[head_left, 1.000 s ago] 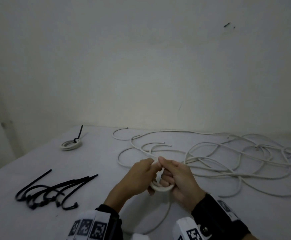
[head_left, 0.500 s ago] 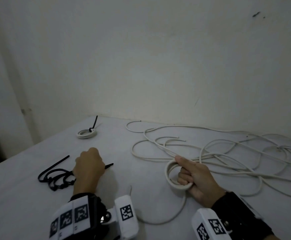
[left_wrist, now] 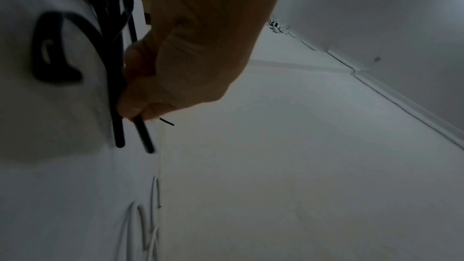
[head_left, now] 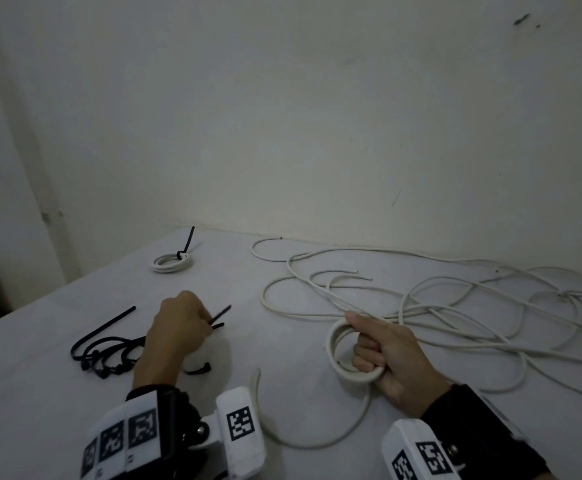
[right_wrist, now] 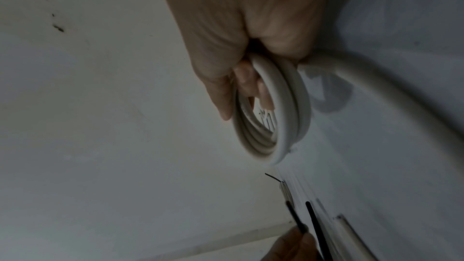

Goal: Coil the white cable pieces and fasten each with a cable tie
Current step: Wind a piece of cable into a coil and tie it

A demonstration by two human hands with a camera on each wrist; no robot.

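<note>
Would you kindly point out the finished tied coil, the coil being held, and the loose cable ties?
Tied coil [head_left: 172, 264]: head view, on its white loops.
Held coil [head_left: 333, 344]: head view, on its left curve, clear of the fingers.
Loose cable ties [head_left: 104, 344]: head view, on the black bundle's strands.

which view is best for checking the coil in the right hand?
Right wrist view: the coil fills the frame centre, its stacked turns distinct, with the right hand gripping it at the top. The head view shows the whole coil smaller, fingers covering one side. The left wrist view does not show it.
</note>
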